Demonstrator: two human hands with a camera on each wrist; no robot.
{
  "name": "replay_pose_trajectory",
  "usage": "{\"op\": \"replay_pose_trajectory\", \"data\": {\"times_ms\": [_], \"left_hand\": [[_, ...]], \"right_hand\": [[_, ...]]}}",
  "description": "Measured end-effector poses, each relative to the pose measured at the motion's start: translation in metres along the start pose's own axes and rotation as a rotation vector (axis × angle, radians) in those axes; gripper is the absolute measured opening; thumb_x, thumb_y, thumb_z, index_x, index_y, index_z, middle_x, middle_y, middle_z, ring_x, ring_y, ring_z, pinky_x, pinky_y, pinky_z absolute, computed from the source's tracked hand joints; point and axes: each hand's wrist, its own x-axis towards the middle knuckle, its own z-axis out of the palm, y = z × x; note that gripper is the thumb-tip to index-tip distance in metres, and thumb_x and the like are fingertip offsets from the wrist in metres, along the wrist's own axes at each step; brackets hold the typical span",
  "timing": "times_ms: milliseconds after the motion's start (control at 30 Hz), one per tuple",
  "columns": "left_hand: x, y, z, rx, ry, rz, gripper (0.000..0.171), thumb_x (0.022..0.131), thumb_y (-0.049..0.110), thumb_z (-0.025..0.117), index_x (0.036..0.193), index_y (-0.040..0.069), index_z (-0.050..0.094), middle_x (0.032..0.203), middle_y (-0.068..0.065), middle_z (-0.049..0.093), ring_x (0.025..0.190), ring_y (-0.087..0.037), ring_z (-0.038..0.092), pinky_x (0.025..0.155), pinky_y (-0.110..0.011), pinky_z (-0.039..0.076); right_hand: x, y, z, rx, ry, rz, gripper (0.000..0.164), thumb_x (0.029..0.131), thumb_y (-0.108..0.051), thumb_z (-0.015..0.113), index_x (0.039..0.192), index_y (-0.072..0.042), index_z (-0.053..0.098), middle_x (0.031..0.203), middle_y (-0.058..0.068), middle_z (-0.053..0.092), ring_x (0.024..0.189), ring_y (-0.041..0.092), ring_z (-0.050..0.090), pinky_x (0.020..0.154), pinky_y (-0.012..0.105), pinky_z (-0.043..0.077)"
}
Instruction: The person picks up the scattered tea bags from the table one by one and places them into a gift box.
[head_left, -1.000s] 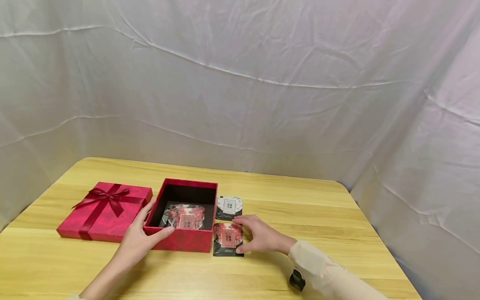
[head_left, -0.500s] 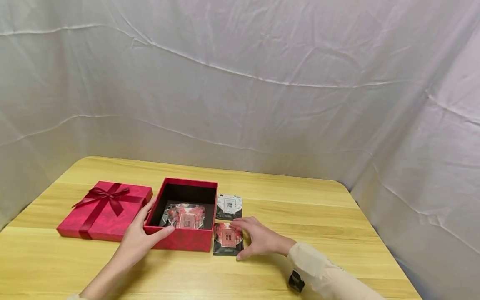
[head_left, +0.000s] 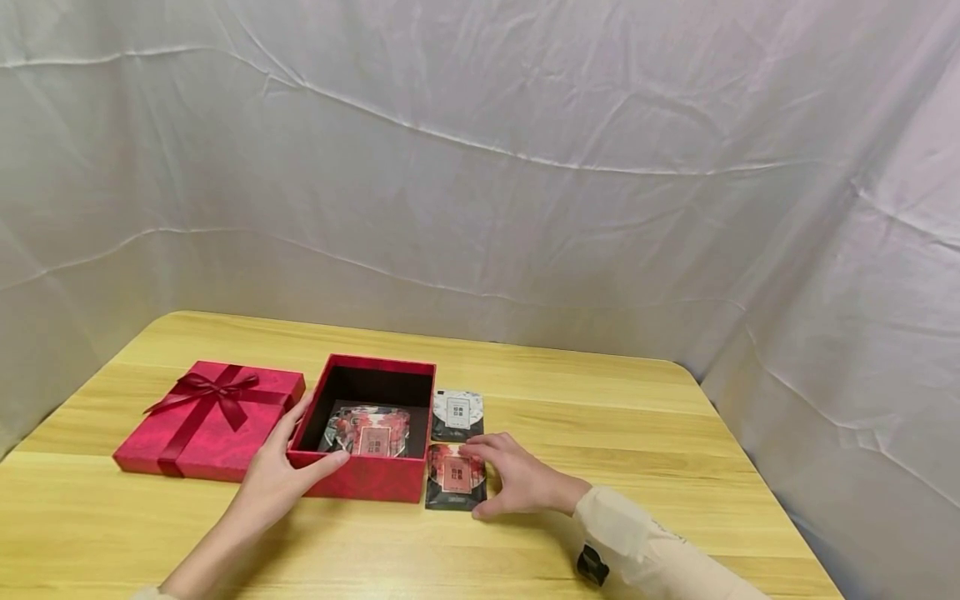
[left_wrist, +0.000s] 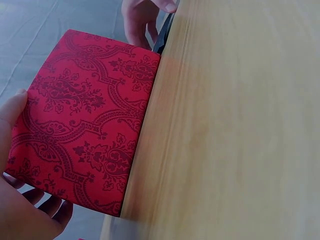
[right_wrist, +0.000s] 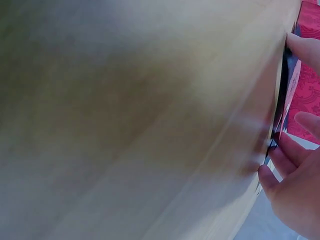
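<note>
1. Our right grip [head_left: 521, 479] is spread over the right side of the red-and-black packet [head_left: 453, 482], thumb at the near corner, fingers further back. We can't tell if it's actually pinching yet.
2. That packet lies flat on the desk [head_left: 645, 450], just right of the box [head_left: 367, 482]. Our guess: we're at the pick-up step, so the next move calls for closing on its edges and lifting.
3. Left grip [head_left: 277, 479] has the box by its near-left corner, thumb over the near rim.
4. More packets [head_left: 375, 427] sit inside; the ribboned lid [head_left: 225, 437] is off to the left, so the top's open.
5. White-and-black packet [head_left: 459, 412] is just behind ours, tight for fingers.
6. Box wall's close on the left; plenty of desk to the right.
7. Far desk edge is well apart, pale cloth [head_left: 480, 167] behind.
</note>
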Motion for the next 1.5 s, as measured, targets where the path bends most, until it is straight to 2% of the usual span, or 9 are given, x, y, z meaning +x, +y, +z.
{"op": "replay_pose_trajectory", "data": {"times_ms": [300, 1033, 1500], "left_hand": [[0.0, 0.001, 0.0, -0.003, 0.002, 0.003, 0.095, 0.083, 0.031, 0.077, 0.156, 0.014, 0.019, 0.154, -0.025, 0.022, 0.136, -0.047, 0.024, 0.101, -0.069, 0.027], [0.001, 0.0, 0.0, 0.007, 0.003, 0.004, 0.095, 0.082, 0.032, 0.077, 0.156, 0.015, 0.019, 0.153, -0.026, 0.023, 0.137, -0.047, 0.022, 0.101, -0.07, 0.026], [0.0, 0.001, 0.0, 0.011, 0.001, 0.002, 0.095, 0.083, 0.033, 0.077, 0.156, 0.016, 0.019, 0.153, -0.026, 0.022, 0.137, -0.047, 0.022, 0.1, -0.07, 0.026]], "right_hand": [[-0.001, 0.001, -0.002, 0.01, 0.015, -0.007, 0.086, 0.073, -0.042, 0.076, 0.145, -0.009, 0.043, 0.149, 0.012, 0.037, 0.132, 0.031, 0.037, 0.099, 0.06, 0.037], [-0.009, 0.013, -0.015, 0.035, 0.063, -0.027, 0.082, 0.077, -0.041, 0.077, 0.145, -0.012, 0.043, 0.15, 0.014, 0.036, 0.135, 0.033, 0.034, 0.104, 0.058, 0.032], [-0.01, 0.015, -0.024, 0.026, 0.076, -0.034, 0.082, 0.078, -0.041, 0.076, 0.145, -0.009, 0.042, 0.149, 0.018, 0.034, 0.135, 0.036, 0.034, 0.104, 0.06, 0.031]]}}
